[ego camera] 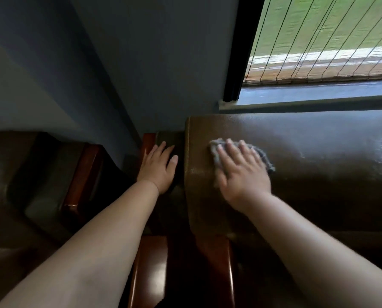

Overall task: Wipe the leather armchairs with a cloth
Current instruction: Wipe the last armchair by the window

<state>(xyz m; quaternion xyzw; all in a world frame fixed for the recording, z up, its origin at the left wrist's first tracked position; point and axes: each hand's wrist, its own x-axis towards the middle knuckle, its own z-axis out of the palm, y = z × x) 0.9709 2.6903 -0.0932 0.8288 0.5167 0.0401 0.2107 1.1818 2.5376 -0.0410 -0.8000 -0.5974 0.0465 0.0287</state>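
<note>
The right hand lies flat, fingers straight and spread, pressing a grey cloth onto the top of a brown leather armchair back; the cloth pokes out past the fingertips toward twelve and at the hand's three o'clock side. The left hand is also flat with relaxed fingers, holding nothing, resting on the padded armrest just beside the chair back at its nine o'clock. The back's long axis runs from nine to three, and nearly all its unwiped leather stretches toward three o'clock from the cloth, so the right hand is clearly the nearer one for the next stroke. A second armchair sits well off at nine o'clock; a window lies toward one o'clock.
</note>
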